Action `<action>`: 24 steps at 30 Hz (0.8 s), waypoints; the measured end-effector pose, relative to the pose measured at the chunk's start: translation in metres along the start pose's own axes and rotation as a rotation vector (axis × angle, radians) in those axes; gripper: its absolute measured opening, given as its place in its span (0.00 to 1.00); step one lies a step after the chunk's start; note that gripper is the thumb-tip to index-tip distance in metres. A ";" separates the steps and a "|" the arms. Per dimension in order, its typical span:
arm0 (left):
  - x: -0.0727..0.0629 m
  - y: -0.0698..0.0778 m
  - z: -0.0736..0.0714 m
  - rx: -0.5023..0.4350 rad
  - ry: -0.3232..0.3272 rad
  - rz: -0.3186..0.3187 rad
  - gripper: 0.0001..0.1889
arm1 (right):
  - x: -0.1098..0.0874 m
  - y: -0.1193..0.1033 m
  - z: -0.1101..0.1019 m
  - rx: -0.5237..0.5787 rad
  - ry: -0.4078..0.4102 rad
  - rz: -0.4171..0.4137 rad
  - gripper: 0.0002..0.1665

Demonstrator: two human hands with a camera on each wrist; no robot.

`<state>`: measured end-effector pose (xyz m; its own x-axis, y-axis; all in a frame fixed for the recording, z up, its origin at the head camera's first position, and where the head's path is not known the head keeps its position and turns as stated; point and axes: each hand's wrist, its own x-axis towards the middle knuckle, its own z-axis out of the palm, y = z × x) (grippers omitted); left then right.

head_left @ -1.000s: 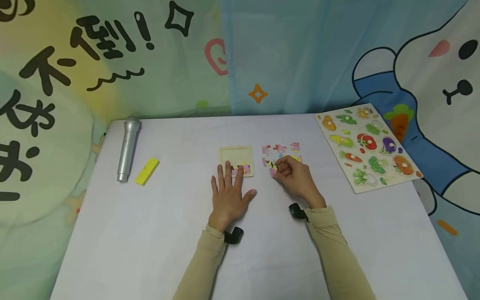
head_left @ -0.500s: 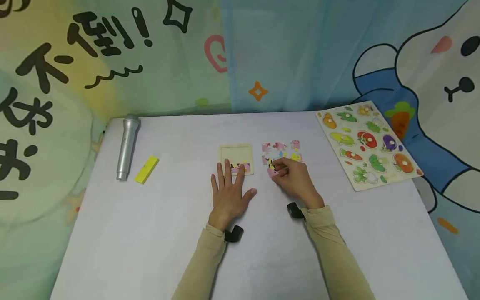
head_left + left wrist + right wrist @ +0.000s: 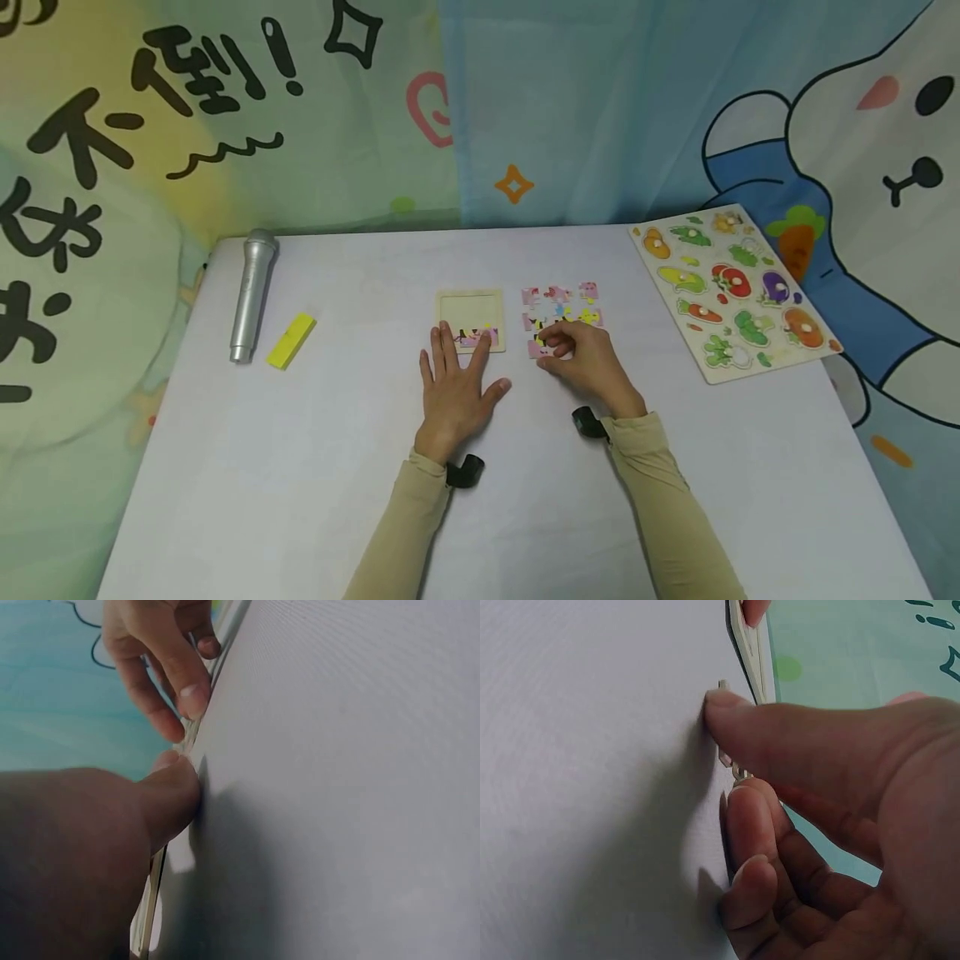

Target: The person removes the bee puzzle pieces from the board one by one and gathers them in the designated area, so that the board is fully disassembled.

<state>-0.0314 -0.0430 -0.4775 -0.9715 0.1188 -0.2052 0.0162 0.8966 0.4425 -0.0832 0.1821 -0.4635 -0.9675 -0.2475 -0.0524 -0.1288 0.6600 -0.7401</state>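
Observation:
My left hand [image 3: 453, 408] lies flat, fingers spread, its fingertips on the near edge of a small wooden puzzle tray [image 3: 469, 297]. Joined pink jigsaw pieces [image 3: 471, 337] fill the tray's lower part. To its right, several loose jigsaw pieces [image 3: 558, 294] lie in rough rows on the table. My right hand [image 3: 588, 358] pinches a pink jigsaw piece [image 3: 535, 349] at the lower left of those rows, thumb at the near side and index finger at the far side. In the right wrist view, the thumb [image 3: 739, 727] partly covers the thin piece edge [image 3: 724, 759].
A wooden vegetable peg puzzle board [image 3: 735, 292] lies at the back right. A silver microphone [image 3: 253, 296] and a yellow block [image 3: 291, 341] lie on the left of the white table [image 3: 300, 483]. A printed curtain [image 3: 562, 108] hangs behind the table.
My right hand has shifted slightly left, and the pinched jigsaw piece has moved left and turned straighter on the table. The left hand stays on the tray.

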 end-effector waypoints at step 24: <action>0.001 -0.004 0.002 -0.001 -0.037 0.007 0.42 | 0.051 -0.058 0.021 0.075 -0.122 -0.191 0.12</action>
<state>-0.0317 -0.0451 -0.4812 -0.9618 0.1408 -0.2348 0.0223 0.8951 0.4453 -0.1203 0.1159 -0.4376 -0.8931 -0.4496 0.0159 -0.2857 0.5395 -0.7920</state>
